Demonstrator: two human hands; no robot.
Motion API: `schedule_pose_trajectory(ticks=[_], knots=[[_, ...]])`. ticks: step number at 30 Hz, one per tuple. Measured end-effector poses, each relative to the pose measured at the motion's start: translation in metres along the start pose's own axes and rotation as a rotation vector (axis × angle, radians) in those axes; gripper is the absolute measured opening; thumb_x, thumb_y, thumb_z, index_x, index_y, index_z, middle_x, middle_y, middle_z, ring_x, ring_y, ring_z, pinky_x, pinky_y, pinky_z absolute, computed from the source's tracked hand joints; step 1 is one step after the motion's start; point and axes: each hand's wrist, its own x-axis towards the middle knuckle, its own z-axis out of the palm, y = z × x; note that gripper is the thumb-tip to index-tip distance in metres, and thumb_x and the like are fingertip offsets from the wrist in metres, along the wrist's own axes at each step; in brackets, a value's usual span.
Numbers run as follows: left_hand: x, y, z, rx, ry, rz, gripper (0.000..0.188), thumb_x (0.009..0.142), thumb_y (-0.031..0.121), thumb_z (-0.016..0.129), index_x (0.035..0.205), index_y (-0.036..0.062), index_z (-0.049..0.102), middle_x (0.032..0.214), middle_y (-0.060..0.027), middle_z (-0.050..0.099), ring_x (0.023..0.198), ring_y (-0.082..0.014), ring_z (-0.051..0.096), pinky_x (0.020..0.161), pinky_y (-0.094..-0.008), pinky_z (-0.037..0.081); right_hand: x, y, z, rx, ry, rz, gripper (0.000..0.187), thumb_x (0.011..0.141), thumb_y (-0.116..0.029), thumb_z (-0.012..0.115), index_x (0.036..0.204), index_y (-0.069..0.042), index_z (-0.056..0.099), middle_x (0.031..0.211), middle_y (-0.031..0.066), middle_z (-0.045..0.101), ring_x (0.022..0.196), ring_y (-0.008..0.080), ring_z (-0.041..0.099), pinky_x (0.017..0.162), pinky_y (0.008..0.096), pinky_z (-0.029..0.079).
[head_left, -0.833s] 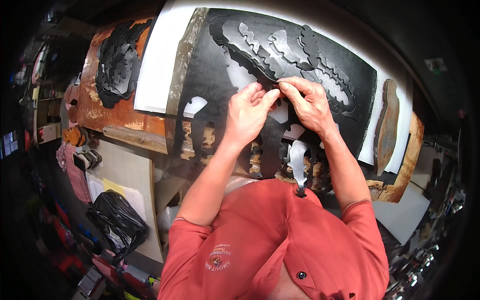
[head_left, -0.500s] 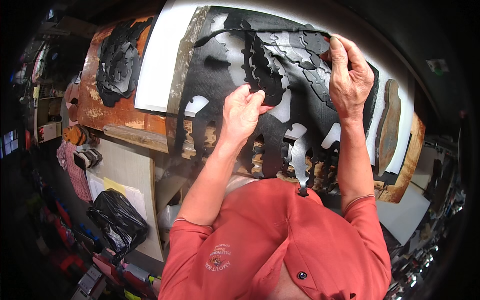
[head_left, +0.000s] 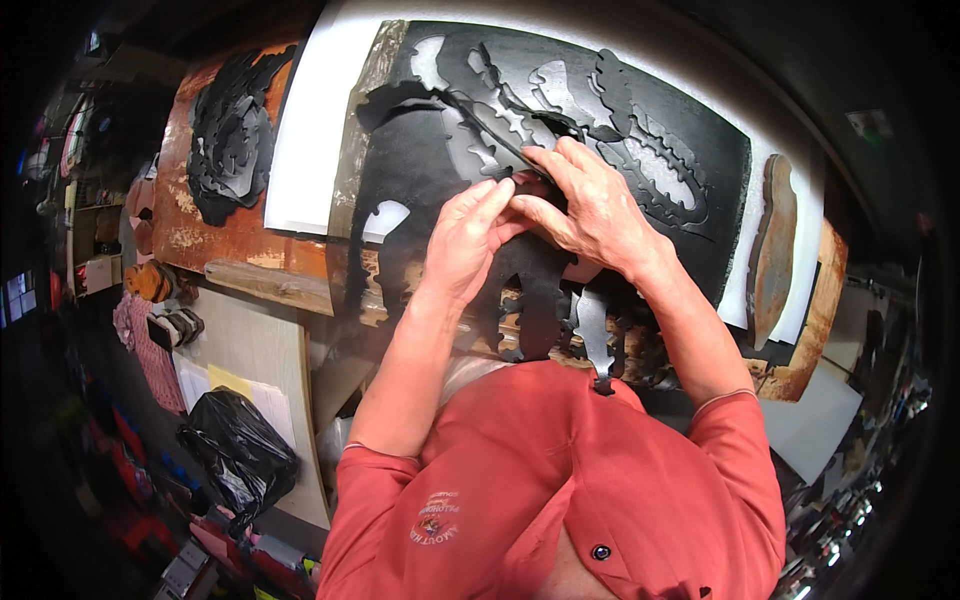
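A large black leather-like sheet (head_left: 700,150) lies in front of me, cut through with wavy, notched openings. My left hand (head_left: 462,240) and my right hand (head_left: 605,205) meet over its middle, fingers closed on a thin black cut piece (head_left: 395,100). That piece slants up to the left from my fingertips, its broad end raised over the sheet; the gripped part is mostly hidden by the fingers. Ragged black strips hang from the sheet's near edge, beside a shiny grey notched strip (head_left: 594,325).
A pile of black cut pieces (head_left: 235,140) lies on the worn orange-brown board (head_left: 185,225) at left, beside a white sheet (head_left: 312,120). A long rusty-brown flat piece (head_left: 774,250) lies at right. Below left are a wooden bar (head_left: 268,278) and a black plastic bag (head_left: 240,445).
My right hand has come down and left from the sheet's upper right to meet my left hand. The black piece stretched between them now slants up to the left.
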Motion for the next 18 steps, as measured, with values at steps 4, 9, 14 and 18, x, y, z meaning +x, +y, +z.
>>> schedule_pose_trajectory(ticks=[4,9,14,18], knots=[[-0.001,-0.004,0.002,0.121,0.07,0.029,0.029,0.116,0.022,0.048,0.124,0.0005,0.067,0.119,-0.0126,0.073,0.106,-0.0201,0.073,0.097,-0.0401,0.061,0.008,0.009,0.0,0.119,-0.072,0.105,0.024,0.095,-0.01,0.071,0.115,0.001,0.07,0.091,0.0153,0.064,0.079,0.0363,0.069,0.07,0.0439,0.057],[-0.003,-0.009,0.004,0.137,0.195,0.124,0.034,0.117,0.026,0.047,0.124,-0.0023,0.064,0.116,-0.0152,0.072,0.107,-0.0282,0.075,0.097,-0.042,0.063,0.003,0.034,-0.042,0.473,0.291,0.507,0.023,0.108,-0.017,0.06,0.112,0.001,0.074,0.085,0.0041,0.074,0.077,0.0079,0.066,0.068,0.0273,0.053],[-0.004,-0.008,0.006,0.131,0.166,0.18,0.037,0.116,0.029,0.048,0.122,-0.0048,0.062,0.116,-0.0181,0.071,0.11,-0.034,0.075,0.098,-0.0418,0.063,-0.013,0.052,-0.125,0.373,0.546,0.562,0.034,0.11,-0.038,0.063,0.115,-0.007,0.077,0.084,0.0034,0.079,0.08,0.0075,0.066,0.077,0.0251,0.049],[-0.005,-0.009,0.01,0.164,0.224,0.187,0.038,0.117,0.029,0.046,0.121,-0.0052,0.061,0.115,-0.0178,0.07,0.108,-0.0338,0.075,0.096,-0.0428,0.064,-0.025,0.064,-0.165,0.245,0.816,0.471,0.038,0.11,-0.041,0.063,0.112,-0.005,0.077,0.089,0.0065,0.08,0.086,0.0095,0.066,0.09,0.0294,0.048]])
